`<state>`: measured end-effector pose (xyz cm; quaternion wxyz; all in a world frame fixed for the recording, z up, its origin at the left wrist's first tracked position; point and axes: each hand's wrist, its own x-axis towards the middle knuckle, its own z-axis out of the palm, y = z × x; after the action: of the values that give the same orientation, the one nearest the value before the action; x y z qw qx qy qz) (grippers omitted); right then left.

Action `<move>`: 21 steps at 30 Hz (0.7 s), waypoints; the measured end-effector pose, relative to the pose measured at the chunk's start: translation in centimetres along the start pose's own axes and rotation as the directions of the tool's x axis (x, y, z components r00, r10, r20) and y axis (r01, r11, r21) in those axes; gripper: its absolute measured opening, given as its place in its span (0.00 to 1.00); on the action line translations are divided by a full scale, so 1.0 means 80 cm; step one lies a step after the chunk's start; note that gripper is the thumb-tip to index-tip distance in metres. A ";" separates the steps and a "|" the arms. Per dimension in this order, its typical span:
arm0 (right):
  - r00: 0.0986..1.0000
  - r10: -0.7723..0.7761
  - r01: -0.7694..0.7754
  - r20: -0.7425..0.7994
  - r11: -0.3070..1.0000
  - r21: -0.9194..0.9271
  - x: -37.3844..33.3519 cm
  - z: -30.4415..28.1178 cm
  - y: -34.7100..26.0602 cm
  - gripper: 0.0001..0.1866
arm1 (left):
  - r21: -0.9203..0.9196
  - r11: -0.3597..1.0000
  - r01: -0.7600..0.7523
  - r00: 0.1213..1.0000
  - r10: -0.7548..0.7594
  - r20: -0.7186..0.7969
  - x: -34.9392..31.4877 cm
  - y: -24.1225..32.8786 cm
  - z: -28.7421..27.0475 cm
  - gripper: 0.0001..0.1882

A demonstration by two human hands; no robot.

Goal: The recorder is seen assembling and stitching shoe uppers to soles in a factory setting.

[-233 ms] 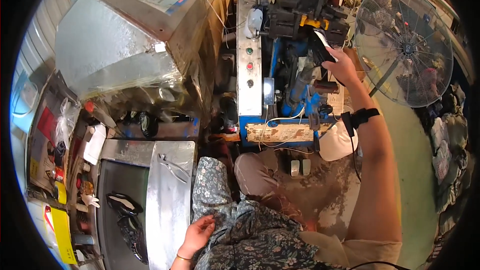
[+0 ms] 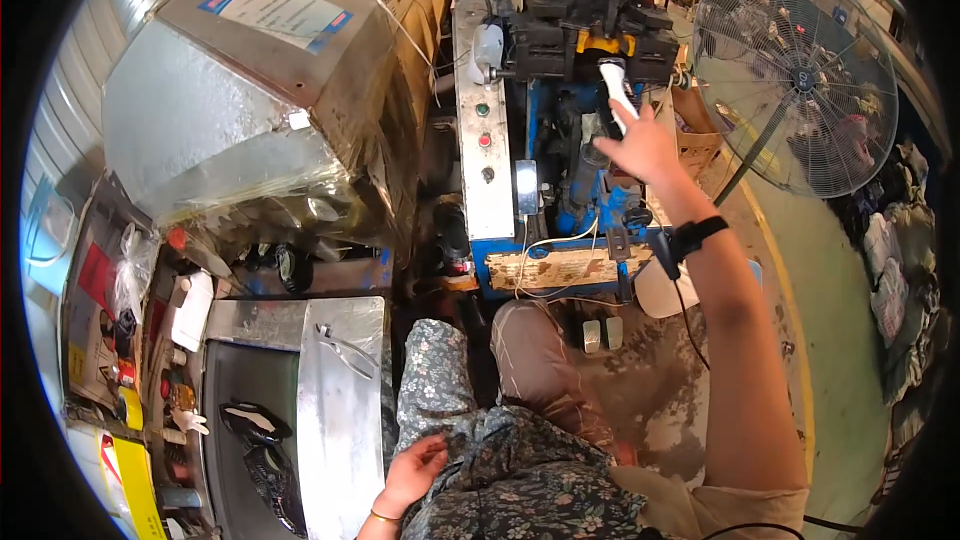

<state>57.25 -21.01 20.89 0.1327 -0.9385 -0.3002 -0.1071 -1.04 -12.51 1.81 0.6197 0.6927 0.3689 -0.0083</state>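
My right hand point(image 2: 640, 143) reaches far forward to a machine with a black head point(image 2: 590, 35) and yellow jaws. It grips the near end of a black shoe with a white underside point(image 2: 617, 83), thumb off to the left and fingers along the white part. The shoe's far end lies beneath the yellow jaws; its lower side is mostly hidden. My left hand point(image 2: 415, 470) rests on my lap over floral cloth, fingers loosely curled together, with nothing visible in them. To its left, pliers point(image 2: 345, 348) lie on a metal ledge point(image 2: 340, 430).
Black shoes point(image 2: 268, 480) lie in a dark tray left of the ledge. A metal hood point(image 2: 230, 90) stands at the left. Beside the machine is a panel with buttons point(image 2: 484, 140). Two pedals point(image 2: 602, 333) sit on the floor. A large fan point(image 2: 800, 78) stands right.
My right hand has shifted left and brought the shoe in under the yellow jaws. The shoe's white underside has turned more into view. The left hand stays on my lap.
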 end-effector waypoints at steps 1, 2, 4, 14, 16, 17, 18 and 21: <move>0.992 -0.018 0.012 -0.122 0.999 -0.052 -0.005 0.007 -0.004 0.40 | -0.008 0.999 -0.046 0.999 0.046 0.018 0.003 0.003 0.004 0.19; 0.993 -0.033 0.023 -0.114 0.996 -0.087 -0.008 0.016 -0.005 0.39 | -0.043 0.997 -0.062 0.997 0.064 0.048 0.004 0.006 0.007 0.19; 0.971 -0.061 0.050 -0.231 0.997 -0.053 -0.010 0.029 -0.002 0.38 | -0.031 0.996 -0.085 0.996 0.086 0.036 0.002 0.013 0.012 0.19; 0.978 -0.104 0.126 -0.182 0.985 0.114 0.023 0.023 0.011 0.34 | 0.335 0.941 -0.038 0.815 0.223 -0.535 -0.021 -0.072 -0.070 0.14; 0.884 -0.388 0.443 -0.261 0.874 0.202 0.052 0.032 0.028 0.32 | 0.304 0.931 0.204 0.666 0.095 -0.740 -0.038 -0.121 -0.114 0.21; 0.943 -0.301 0.326 -0.144 0.922 0.208 0.080 0.043 0.040 0.32 | 0.209 0.944 0.254 0.548 0.037 -0.835 -0.048 -0.144 -0.132 0.24; 0.962 -0.268 0.273 -0.054 0.940 0.203 0.109 0.053 0.058 0.33 | 0.213 0.906 0.365 0.440 0.033 -0.897 -0.066 -0.165 -0.155 0.24; 0.904 -0.421 0.424 -0.072 0.863 0.276 0.215 0.106 0.114 0.31 | 0.339 0.692 0.638 0.159 0.313 -0.936 -0.122 -0.212 -0.221 0.30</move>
<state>77.42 -16.32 16.08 0.2411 -0.8203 -0.5101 -0.0937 -24.81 -2.79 -3.97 -0.0833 0.6509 0.7211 0.2223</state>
